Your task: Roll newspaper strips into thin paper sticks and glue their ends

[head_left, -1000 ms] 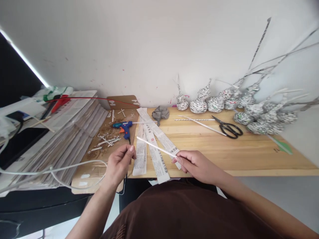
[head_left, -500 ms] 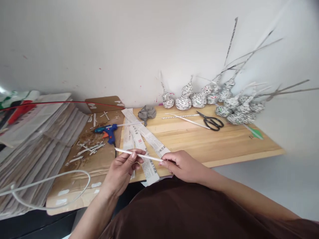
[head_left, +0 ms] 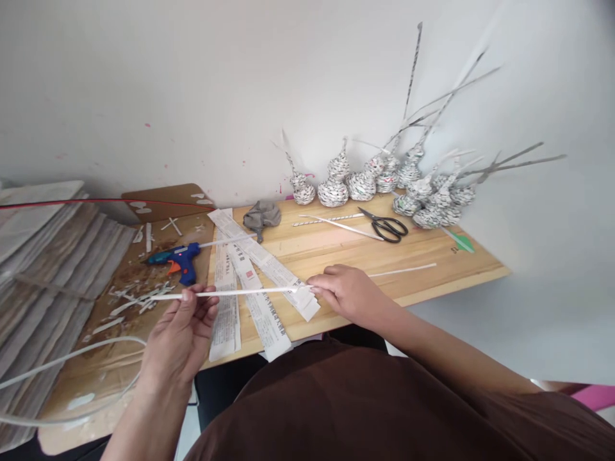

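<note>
A slim white rolled paper stick [head_left: 254, 291] stretches between my hands, above newspaper strips. My left hand [head_left: 185, 326] pinches it near its left end, thumb on top. My right hand [head_left: 348, 294] closes its fingers and thumb on it farther right. A thin white length [head_left: 406, 269] shows beyond my right hand; whether it is the same piece is hidden by the hand. Several flat newspaper strips [head_left: 254, 285] lie fanned out under the stick. The blue glue gun [head_left: 182, 261] rests just beyond my left hand.
Black scissors [head_left: 390, 228] and two paper sticks [head_left: 331, 221] lie on the wooden board [head_left: 446, 275]. Several woven paper gourds [head_left: 334, 191] line the wall, some with long sticks. Stacked newspapers [head_left: 52, 256] stand left. A grey cloth bundle [head_left: 262, 215] and paper scraps [head_left: 132, 301] lie about.
My hands have moved apart, the left one leftward, and more of the paper stick shows between them. A thin white length now shows right of my right hand. The view has shifted right.
</note>
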### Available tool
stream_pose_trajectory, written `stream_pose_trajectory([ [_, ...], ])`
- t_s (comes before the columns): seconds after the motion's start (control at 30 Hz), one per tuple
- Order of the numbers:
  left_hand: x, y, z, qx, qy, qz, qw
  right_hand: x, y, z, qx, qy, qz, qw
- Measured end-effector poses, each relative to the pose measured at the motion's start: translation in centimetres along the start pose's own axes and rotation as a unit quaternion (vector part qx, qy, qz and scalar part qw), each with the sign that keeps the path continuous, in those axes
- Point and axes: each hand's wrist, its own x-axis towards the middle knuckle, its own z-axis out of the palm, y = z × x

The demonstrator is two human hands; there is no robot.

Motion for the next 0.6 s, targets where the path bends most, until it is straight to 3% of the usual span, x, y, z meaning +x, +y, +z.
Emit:
stream_pose_trajectory([
  [0.17,-0.9,-0.8,0.9,0.029,-0.059,0.013,0.998,0.7,-0.4,0.9,0.004,0.023,-0.004,1.0],
  [0.37,-2.8,-2.6,2.9,0.134,-0.194,-0.052,0.971,2.1,-2.0,2.0,0.012,0.022,-0.054,0.998],
  [0.47,-3.0,-2.9,3.2,0.158,-0.218,-0.032,0.963,2.4,-2.4,2.4,0.022,0.011,-0.065,0.998],
  [0.6,-2.8,-2.6,2.8,0.141,-0.208,-0.009,0.968,2.2,-2.1,2.3,0.045,0.014,-0.046,0.998],
])
